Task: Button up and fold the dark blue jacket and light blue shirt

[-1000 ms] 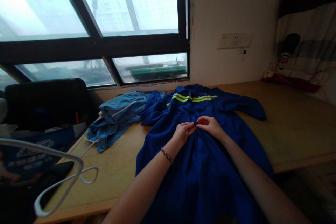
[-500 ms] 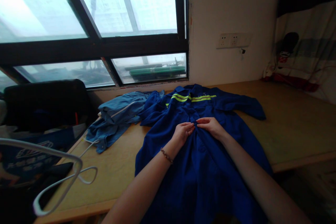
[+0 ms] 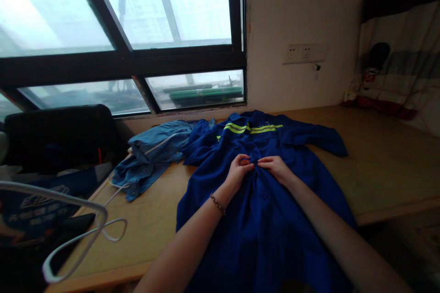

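A dark blue work coverall (image 3: pixel 220 192) with yellow reflective stripes lies spread over the table, collar toward the wall and lower part hanging over the near edge. At its front opening, around waist height, my left hand (image 3: pixel 241 168) pinches the cloth from the left. My right hand (image 3: pixel 275 167) pinches the same front edge from the right, its fingertips almost meeting the left ones. Whatever small fastening may lie between the fingertips is too small to make out. A beaded bracelet (image 3: pixel 217 204) circles my left wrist.
A lighter blue garment (image 3: pixel 158 142) lies crumpled on the wooden table (image 3: pixel 151 233), left of the coverall. White cable (image 3: pixel 75 197) loops over the table's left side. Black bag (image 3: pixel 62 132) and printed bag (image 3: pixel 44 210) stand at left. Wall sockets (image 3: pixel 304 53) are behind.
The left hand's fingers have lifted and curled slightly, with thumb and fingertip still at the cloth. The right hand has barely shifted. The coverall lies as before.
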